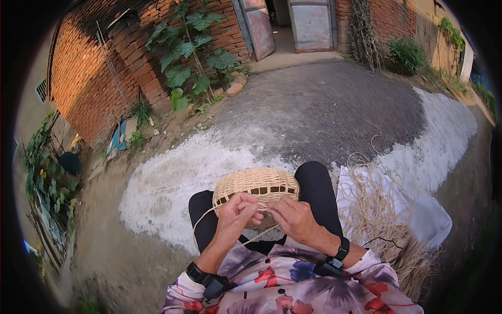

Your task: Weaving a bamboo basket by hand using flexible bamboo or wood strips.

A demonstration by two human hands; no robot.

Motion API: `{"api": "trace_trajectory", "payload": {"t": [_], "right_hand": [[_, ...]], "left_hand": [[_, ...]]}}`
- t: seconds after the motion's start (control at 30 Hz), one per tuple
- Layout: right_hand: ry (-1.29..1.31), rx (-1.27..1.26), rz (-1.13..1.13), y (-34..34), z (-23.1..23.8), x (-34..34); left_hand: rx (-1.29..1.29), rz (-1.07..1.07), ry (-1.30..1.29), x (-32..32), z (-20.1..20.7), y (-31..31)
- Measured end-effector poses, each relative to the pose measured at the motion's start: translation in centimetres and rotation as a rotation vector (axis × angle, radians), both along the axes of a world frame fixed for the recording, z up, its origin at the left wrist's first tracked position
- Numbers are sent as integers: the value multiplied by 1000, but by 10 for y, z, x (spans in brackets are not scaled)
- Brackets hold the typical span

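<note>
A woven straw basket (255, 180) rests between my knees, with a row of open gaps running along its side below a tightly woven band. Both hands meet at its near edge. The fingers of my left hand (235, 215) are closed in a pinch on a thin pale straw cord (195, 230). My right hand (295, 219) pinches the same cord close by, fingertips almost touching the left ones. The cord loops out left of my left wrist, and a strand runs down toward my lap. My fingers and palms hide part of the basket's near side.
To my right, a tangled heap of straw cord (379, 209) lies partly on a white plastic sheet (431, 222). Leafy plants (185, 49) grow by a brick wall (86, 78) at the far left. A worn double door (312, 26) stands ajar ahead.
</note>
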State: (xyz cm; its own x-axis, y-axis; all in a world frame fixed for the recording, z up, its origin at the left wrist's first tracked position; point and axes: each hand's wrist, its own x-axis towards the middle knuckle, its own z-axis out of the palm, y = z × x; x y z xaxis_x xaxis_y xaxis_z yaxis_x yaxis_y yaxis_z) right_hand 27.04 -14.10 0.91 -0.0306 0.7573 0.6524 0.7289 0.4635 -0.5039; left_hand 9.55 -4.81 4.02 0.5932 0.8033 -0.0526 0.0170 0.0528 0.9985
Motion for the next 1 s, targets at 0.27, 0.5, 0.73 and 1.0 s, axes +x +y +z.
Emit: {"api": "trace_trajectory", "payload": {"t": [0.27, 0.5, 0.73, 1.0], "right_hand": [[215, -130, -120, 41, 1, 23], [9, -273, -194, 59, -2, 10], [366, -402, -25, 75, -29, 2], [1311, -887, 53, 56, -11, -1]], "left_hand": [[1018, 95, 466, 13, -19, 12], [1082, 179, 477, 15, -20, 28], [1164, 152, 485, 16, -25, 34], [1203, -29, 635, 16, -28, 42]]}}
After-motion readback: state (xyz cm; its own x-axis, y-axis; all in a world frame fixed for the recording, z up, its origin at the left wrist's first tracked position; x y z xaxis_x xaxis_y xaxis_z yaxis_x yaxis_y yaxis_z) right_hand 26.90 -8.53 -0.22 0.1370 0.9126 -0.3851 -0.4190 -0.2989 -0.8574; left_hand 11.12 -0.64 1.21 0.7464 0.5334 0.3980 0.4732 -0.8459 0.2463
